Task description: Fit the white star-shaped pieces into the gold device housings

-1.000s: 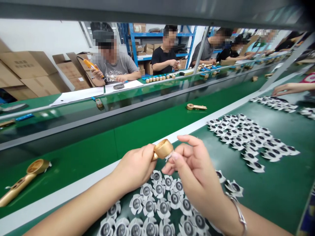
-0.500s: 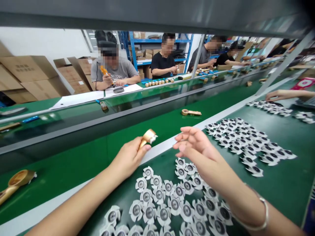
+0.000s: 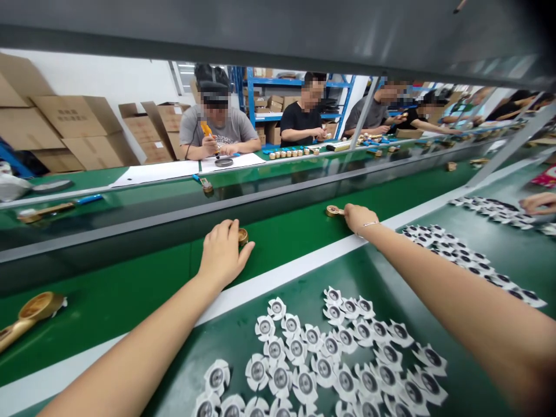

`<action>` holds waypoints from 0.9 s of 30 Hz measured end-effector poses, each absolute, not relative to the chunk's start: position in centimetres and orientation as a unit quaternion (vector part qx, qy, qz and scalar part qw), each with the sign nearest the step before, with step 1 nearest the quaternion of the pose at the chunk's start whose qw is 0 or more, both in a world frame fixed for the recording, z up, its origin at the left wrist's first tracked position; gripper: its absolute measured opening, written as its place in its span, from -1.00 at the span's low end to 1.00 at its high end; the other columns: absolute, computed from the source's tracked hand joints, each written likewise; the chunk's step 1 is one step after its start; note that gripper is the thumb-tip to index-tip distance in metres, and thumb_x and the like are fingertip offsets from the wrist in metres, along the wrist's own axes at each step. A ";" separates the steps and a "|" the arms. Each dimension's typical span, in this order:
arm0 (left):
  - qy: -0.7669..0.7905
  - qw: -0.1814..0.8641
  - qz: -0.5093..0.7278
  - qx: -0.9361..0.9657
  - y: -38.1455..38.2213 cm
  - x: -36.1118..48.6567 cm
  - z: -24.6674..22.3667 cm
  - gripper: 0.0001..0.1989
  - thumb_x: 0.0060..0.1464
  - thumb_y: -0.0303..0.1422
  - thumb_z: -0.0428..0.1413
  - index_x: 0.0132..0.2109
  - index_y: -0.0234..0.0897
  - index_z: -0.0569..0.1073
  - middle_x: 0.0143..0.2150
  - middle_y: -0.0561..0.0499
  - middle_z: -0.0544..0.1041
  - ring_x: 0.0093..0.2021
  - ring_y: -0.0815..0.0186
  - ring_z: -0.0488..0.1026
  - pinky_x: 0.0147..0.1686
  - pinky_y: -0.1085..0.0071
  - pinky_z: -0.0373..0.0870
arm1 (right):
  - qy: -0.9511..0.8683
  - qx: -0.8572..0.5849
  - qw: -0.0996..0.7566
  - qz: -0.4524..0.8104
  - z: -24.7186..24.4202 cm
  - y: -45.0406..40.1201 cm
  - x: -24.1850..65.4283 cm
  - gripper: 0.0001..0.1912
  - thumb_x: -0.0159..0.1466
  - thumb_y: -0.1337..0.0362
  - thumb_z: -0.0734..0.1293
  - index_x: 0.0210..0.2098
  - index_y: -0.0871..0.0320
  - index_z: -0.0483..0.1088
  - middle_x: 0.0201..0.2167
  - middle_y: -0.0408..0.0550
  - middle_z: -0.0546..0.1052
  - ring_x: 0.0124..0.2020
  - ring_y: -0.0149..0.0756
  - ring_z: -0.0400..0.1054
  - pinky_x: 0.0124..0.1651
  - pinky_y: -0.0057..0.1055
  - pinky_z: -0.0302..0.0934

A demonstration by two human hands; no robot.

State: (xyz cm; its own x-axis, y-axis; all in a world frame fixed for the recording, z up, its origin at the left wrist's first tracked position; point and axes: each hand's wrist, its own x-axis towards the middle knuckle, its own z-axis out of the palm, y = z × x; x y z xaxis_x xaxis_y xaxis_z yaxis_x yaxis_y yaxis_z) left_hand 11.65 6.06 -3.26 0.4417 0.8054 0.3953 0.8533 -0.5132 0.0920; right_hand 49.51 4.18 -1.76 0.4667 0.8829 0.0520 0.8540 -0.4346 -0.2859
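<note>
The left hand (image 3: pixel 223 252) is over the green belt (image 3: pixel 286 231) in the middle of the frame, with its thumb out. It covers most of a gold piece (image 3: pixel 243 236), so I cannot tell if it grips it. The right hand (image 3: pixel 360 219), right of the middle, is curled narrow and touches the handle of a second gold piece (image 3: pixel 333 211) on the belt. I cannot see how tight it is. A third gold piece (image 3: pixel 41 306) lies at the left edge. Lots of white fan wheels (image 3: pixel 324 366) sit on the tabletop (image 3: pixel 230 339), at the bottom middle. Upper left, a person in a grey shirt (image 3: pixel 191 130) holds an orange tool (image 3: pixel 206 128).
</note>
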 end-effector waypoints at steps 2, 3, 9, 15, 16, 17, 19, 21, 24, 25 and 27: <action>-0.424 0.014 -0.251 -0.870 5.4 12.0 -2.6 -0.47 0.25 -0.15 -0.06 0.24 -0.37 0.24 0.18 -0.25 0.27 0.17 0.02 0.21 0.16 0.12 0.18 | -0.533 -0.831 0.146 0.063 -1.4 3.9 48.8 -0.79 0.39 0.19 0.28 -0.14 0.23 0.41 -0.15 -0.02 0.44 -0.12 -0.29 0.37 -0.04 -0.30 0.31; -0.395 -0.022 -0.276 -0.876 5.0 12.3 -2.2 -0.52 0.25 -0.16 -0.05 0.20 -0.34 0.30 0.14 -0.22 0.30 0.14 0.07 0.25 0.14 0.16 0.21 | -0.542 -0.823 0.152 0.071 -1.2 3.7 48.1 -0.79 0.39 0.19 0.28 -0.19 0.23 0.42 -0.20 -0.04 0.45 -0.16 -0.31 0.38 -0.07 -0.32 0.31; -0.408 -0.423 -0.272 -0.762 1.6 14.3 0.1 -0.57 0.21 -0.02 -0.04 -0.15 -0.27 0.52 -0.08 -0.10 0.46 -0.12 0.20 0.42 -0.18 0.32 0.40 | -0.610 -0.734 0.245 0.171 0.8 -0.7 39.7 -0.88 0.29 0.25 0.33 -0.29 0.19 0.41 -0.44 -0.14 0.50 -0.42 -0.38 0.39 -0.35 -0.51 0.23; -0.289 -0.793 -0.243 -0.478 -2.1 16.2 0.3 -0.56 0.19 -0.06 0.06 0.07 -0.26 0.38 -0.08 -0.10 0.50 -0.12 0.29 0.47 -0.17 0.42 0.40 | -0.737 -0.506 0.348 0.283 3.2 -8.7 32.6 -0.92 0.26 0.36 0.30 -0.28 0.10 0.45 -0.20 -0.10 0.51 -0.17 -0.30 0.38 -0.11 -0.41 0.29; -0.285 -0.807 -0.257 -0.450 -2.3 16.4 0.2 -0.62 0.20 -0.10 0.06 0.02 -0.28 0.39 -0.13 -0.09 0.51 -0.19 0.31 0.48 -0.20 0.43 0.41 | -0.746 -0.487 0.349 0.291 3.2 -9.2 33.1 -0.89 0.24 0.37 0.31 -0.26 0.09 0.46 -0.16 -0.08 0.50 -0.14 -0.28 0.37 -0.08 -0.38 0.29; -0.288 -0.814 -0.269 -0.426 -2.2 16.4 0.0 -0.69 0.21 -0.14 0.05 -0.05 -0.28 0.40 -0.17 -0.07 0.51 -0.26 0.34 0.48 -0.23 0.43 0.41 | -0.744 -0.497 0.337 0.295 3.1 -9.4 34.0 -0.87 0.24 0.37 0.30 -0.25 0.08 0.47 -0.15 -0.08 0.50 -0.14 -0.26 0.37 -0.08 -0.36 0.29; -0.301 -0.817 -0.295 -0.393 -1.7 16.3 -0.5 -0.76 0.23 -0.19 0.01 -0.16 -0.29 0.38 -0.27 -0.01 0.50 -0.37 0.38 0.44 -0.29 0.42 0.42 | -0.712 -0.574 0.276 0.294 2.5 -9.2 36.9 -0.85 0.22 0.36 0.28 -0.28 0.10 0.49 -0.21 -0.08 0.52 -0.23 -0.25 0.39 -0.17 -0.38 0.30; -0.307 -0.814 -0.317 -0.377 -0.7 16.0 -1.0 -0.77 0.23 -0.19 -0.04 -0.20 -0.27 0.35 -0.39 0.05 0.44 -0.46 0.40 0.38 -0.36 0.42 0.41 | -0.671 -0.660 0.173 0.291 1.5 -8.5 39.8 -0.82 0.16 0.39 0.26 -0.35 0.12 0.51 -0.32 -0.08 0.54 -0.33 -0.25 0.40 -0.28 -0.41 0.26; -0.298 -0.808 -0.340 -0.377 0.8 15.5 -1.8 -0.74 0.23 -0.16 -0.07 -0.19 -0.26 0.34 -0.45 0.09 0.39 -0.50 0.41 0.34 -0.41 0.44 0.38 | -0.646 -0.690 0.084 0.314 0.3 -7.9 42.0 -0.76 0.06 0.44 0.24 -0.39 0.13 0.54 -0.44 -0.10 0.55 -0.43 -0.26 0.39 -0.38 -0.46 0.20; -0.298 -0.805 -0.344 -0.380 1.1 15.5 -2.1 -0.74 0.24 -0.16 -0.07 -0.18 -0.26 0.34 -0.44 0.09 0.38 -0.50 0.42 0.34 -0.41 0.44 0.37 | -0.646 -0.686 0.077 0.326 0.0 -7.9 42.1 -0.75 0.04 0.45 0.24 -0.41 0.13 0.54 -0.48 -0.11 0.54 -0.47 -0.29 0.37 -0.42 -0.47 0.17; -0.301 -0.798 -0.342 -0.393 1.5 15.4 -2.5 -0.74 0.24 -0.15 -0.08 -0.16 -0.25 0.33 -0.44 0.10 0.38 -0.50 0.41 0.35 -0.41 0.44 0.36 | -0.649 -0.674 0.074 0.345 -0.1 -7.8 41.7 -0.77 0.03 0.44 0.24 -0.48 0.13 0.53 -0.55 -0.14 0.51 -0.53 -0.34 0.31 -0.48 -0.50 0.10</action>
